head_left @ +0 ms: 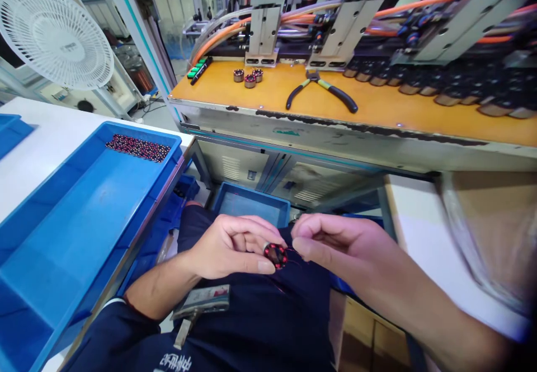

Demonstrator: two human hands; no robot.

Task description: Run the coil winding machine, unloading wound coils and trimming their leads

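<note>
In front of the long, orange-topped counter (230, 95) and right of the deep blue plastic tray (92, 193), the left hand (222, 249) holds a small, ring-shaped red-and-black wound coil (276, 255) between thumb and fingers. The right hand (339, 243) is pinched narrow beside its thin, dark wires (296, 253); whether it grips them I cannot tell. The coil looks light and rigid, the wires probably fragile, so the outer rim seems the safest hold.

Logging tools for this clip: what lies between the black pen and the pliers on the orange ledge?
Three small wound rings sit between the pen and pliers, in the head view.
</note>
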